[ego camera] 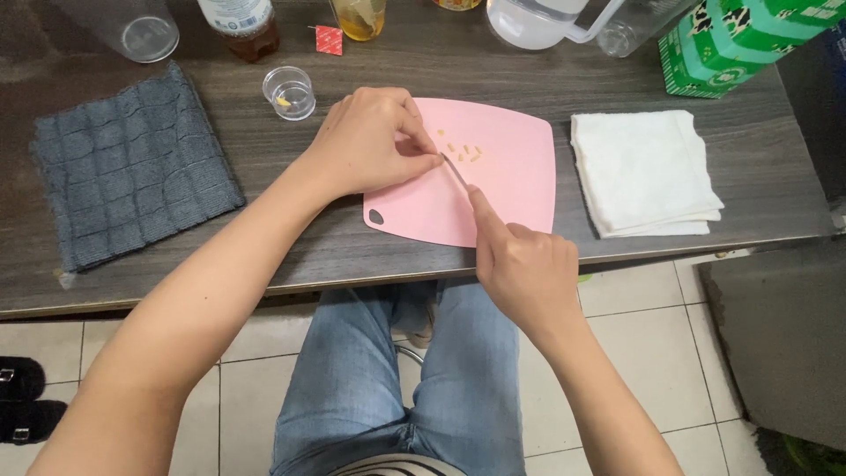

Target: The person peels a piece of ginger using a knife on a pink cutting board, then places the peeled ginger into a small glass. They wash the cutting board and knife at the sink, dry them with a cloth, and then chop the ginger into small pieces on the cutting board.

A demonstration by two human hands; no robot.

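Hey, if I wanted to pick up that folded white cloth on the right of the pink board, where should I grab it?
Probably the near right corner of the folded white cloth, coming from the right. The layers are fanned out and show their edges there, so fingers could pinch the whole stack. That side is away from the pink cutting board, where the right hand holds a knife.

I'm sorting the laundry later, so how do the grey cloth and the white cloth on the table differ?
The grey cloth is dark, ribbed in a grid pattern and spread open in one layer; the white cloth is plain and folded into a stack. The grey cloth lies left of the pink cutting board, the white cloth right of it. Both lie flat, untouched by either hand.
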